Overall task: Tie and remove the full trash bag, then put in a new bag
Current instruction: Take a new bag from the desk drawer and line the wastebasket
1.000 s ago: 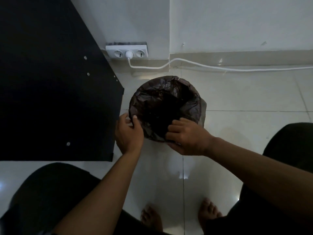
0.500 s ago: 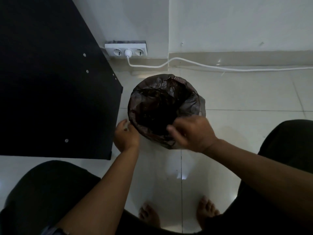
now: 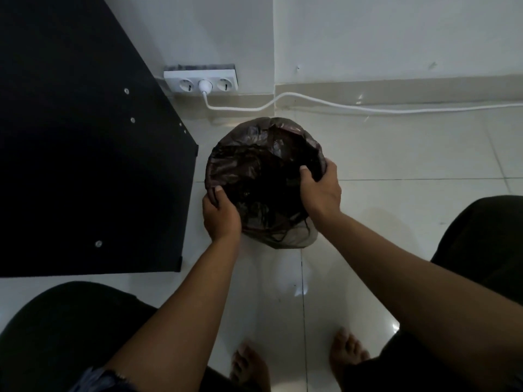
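A dark, crinkled trash bag [image 3: 254, 165] lines a small round bin on the white tiled floor; a strip of the pale bin wall [image 3: 305, 240] shows under the bag at the near side. My left hand [image 3: 220, 216] grips the bag's rim at the near left, thumb hooked over the edge. At the right side, my right hand [image 3: 321, 190] pinches the rim, its thumb inside the opening. The bag's mouth looks partly pulled off the rim and gathered inward. What lies inside the bag is too dark to make out.
A black cabinet panel [image 3: 85, 165] stands close on the bin's left. On the wall behind, a white socket strip [image 3: 201, 82] feeds a white cable [image 3: 368, 108] running right along the skirting. My bare feet [image 3: 249, 369] and dark-clothed knees frame the floor below.
My right hand has moved from the near rim to the right side of the bin. The left hand has closed on the rim, and the bag's edge has come up and inward.
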A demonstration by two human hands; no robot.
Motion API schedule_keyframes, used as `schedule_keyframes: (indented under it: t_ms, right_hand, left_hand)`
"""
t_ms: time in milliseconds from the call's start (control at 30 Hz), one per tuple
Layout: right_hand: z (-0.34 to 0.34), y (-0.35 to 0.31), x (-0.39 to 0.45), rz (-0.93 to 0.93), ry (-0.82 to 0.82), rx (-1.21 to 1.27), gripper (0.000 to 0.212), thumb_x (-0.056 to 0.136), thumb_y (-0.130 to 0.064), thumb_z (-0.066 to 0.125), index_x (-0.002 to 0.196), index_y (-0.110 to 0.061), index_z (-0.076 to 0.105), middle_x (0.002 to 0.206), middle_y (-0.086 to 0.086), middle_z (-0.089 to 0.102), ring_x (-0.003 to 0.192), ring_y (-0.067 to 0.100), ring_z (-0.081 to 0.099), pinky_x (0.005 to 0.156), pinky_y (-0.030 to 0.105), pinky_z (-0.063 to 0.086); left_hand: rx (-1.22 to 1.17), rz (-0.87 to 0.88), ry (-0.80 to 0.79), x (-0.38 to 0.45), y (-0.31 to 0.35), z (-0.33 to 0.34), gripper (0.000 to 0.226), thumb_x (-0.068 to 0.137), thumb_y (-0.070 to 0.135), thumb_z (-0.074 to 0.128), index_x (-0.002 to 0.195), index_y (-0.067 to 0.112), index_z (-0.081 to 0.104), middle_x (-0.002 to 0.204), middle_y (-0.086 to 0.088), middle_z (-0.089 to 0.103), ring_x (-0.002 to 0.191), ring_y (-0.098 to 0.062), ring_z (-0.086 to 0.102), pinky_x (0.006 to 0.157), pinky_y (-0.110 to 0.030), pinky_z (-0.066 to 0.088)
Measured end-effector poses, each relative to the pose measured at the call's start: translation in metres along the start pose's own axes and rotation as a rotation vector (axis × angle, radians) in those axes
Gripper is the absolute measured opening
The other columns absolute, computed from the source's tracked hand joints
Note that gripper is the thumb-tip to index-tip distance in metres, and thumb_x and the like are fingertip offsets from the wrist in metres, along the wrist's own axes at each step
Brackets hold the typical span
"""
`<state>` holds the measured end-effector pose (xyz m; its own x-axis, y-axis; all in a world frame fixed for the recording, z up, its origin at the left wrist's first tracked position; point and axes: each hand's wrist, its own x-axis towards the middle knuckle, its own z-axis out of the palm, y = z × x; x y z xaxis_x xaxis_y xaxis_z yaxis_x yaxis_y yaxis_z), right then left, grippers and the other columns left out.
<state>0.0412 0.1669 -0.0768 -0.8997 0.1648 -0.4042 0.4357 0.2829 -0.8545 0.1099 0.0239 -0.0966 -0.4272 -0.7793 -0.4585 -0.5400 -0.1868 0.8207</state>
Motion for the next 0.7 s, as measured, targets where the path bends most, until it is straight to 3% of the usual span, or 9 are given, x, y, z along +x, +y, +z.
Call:
schedule_keyframes:
  t_ms: [100, 200, 300, 367, 467, 567, 700]
  right_hand:
    - [-0.004, -0.006, 0.013, -0.06, 0.084, -0.227, 0.053, 0.093, -0.049, 0.051, 0.137, -0.02, 0.049, 0.126, 0.001, 0.059, 0.123, 0.026, 0.053, 0.103, 0.041, 0.043]
    - [-0.003, -0.021, 0.025, -0.387, 0.175, -0.5, 0.046, 0.095, -0.043, 0.05, 0.134, -0.02, 0.053, 0.134, 0.001, 0.056, 0.126, 0.025, 0.047, 0.102, 0.041, 0.035]
    - [0.008, -0.03, 0.044, -0.673, 0.029, -0.59, 0.043, 0.094, -0.036, 0.051, 0.133, -0.019, 0.056, 0.133, 0.001, 0.06, 0.125, 0.024, 0.05, 0.102, 0.041, 0.041]
    - [0.016, -0.031, 0.058, -0.74, -0.077, -0.655, 0.046, 0.095, -0.033, 0.051, 0.138, -0.019, 0.054, 0.137, 0.003, 0.058, 0.127, 0.024, 0.051, 0.104, 0.043, 0.043]
    - [0.025, -0.033, 0.073, -0.692, -0.147, -0.668, 0.049, 0.096, -0.036, 0.05, 0.142, -0.019, 0.048, 0.142, 0.004, 0.053, 0.127, 0.028, 0.052, 0.103, 0.042, 0.045]
    - [0.025, -0.036, 0.089, -0.58, -0.156, -0.728, 0.048, 0.097, -0.045, 0.047, 0.14, -0.023, 0.048, 0.137, 0.008, 0.057, 0.121, 0.033, 0.056, 0.097, 0.041, 0.046]
    - [0.023, -0.043, 0.103, -0.4, -0.232, -0.697, 0.043, 0.096, -0.059, 0.039, 0.106, -0.023, 0.061, 0.111, 0.015, 0.067, 0.105, 0.038, 0.06, 0.08, 0.038, 0.045]
  left_hand:
    - [0.145, 0.15, 0.071, 0.004, 0.004, -0.006, 0.061, 0.096, 0.05, 0.05, 0.148, 0.02, 0.041, 0.15, -0.007, 0.045, 0.136, -0.028, 0.045, 0.11, -0.044, 0.039]
    - [0.405, 0.473, 0.153, 0.011, 0.022, -0.009, 0.061, 0.095, 0.041, 0.056, 0.149, 0.019, 0.039, 0.158, -0.006, 0.034, 0.144, -0.025, 0.033, 0.115, -0.046, 0.03]
    - [0.585, 0.825, -0.003, 0.037, 0.045, 0.004, 0.047, 0.096, 0.035, 0.052, 0.14, 0.018, 0.053, 0.15, -0.005, 0.047, 0.141, -0.024, 0.039, 0.115, -0.045, 0.03]
    - [0.72, 0.965, -0.121, 0.059, 0.059, 0.018, 0.045, 0.096, 0.036, 0.049, 0.136, 0.018, 0.056, 0.143, -0.004, 0.054, 0.135, -0.024, 0.046, 0.113, -0.047, 0.033]
    - [0.789, 0.957, -0.299, 0.083, 0.073, 0.035, 0.045, 0.098, 0.038, 0.05, 0.139, 0.019, 0.054, 0.142, -0.003, 0.055, 0.13, -0.023, 0.051, 0.109, -0.043, 0.039]
    - [0.786, 0.874, -0.346, 0.1, 0.076, 0.04, 0.045, 0.098, 0.044, 0.048, 0.138, 0.024, 0.053, 0.136, -0.003, 0.059, 0.123, -0.026, 0.055, 0.103, -0.039, 0.045]
    - [0.69, 0.716, -0.36, 0.111, 0.083, 0.04, 0.034, 0.096, 0.047, 0.052, 0.114, 0.025, 0.07, 0.115, -0.003, 0.072, 0.111, -0.027, 0.063, 0.096, -0.034, 0.048]
